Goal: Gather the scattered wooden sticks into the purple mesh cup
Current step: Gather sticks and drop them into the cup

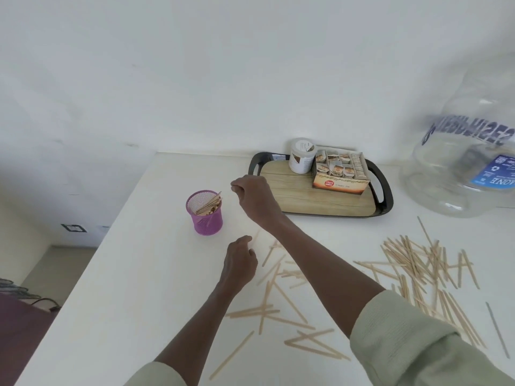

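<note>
Sticks (412, 263) (thin, light, stiff) suited mid-length pinching; right hand (255, 196) seemed clenched empty, left hand (241, 263) loosely curled, released.

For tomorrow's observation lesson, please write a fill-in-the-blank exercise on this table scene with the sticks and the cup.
1. The mesh cup holding sticks is coloured ____.
2. The white jar and the box of sachets stand on a ____.
3. The largest pile of wooden sticks lies on the person's ____ side.
4. The right hand is raised beside the ____.

Missing words: purple; tray; right; cup
</note>
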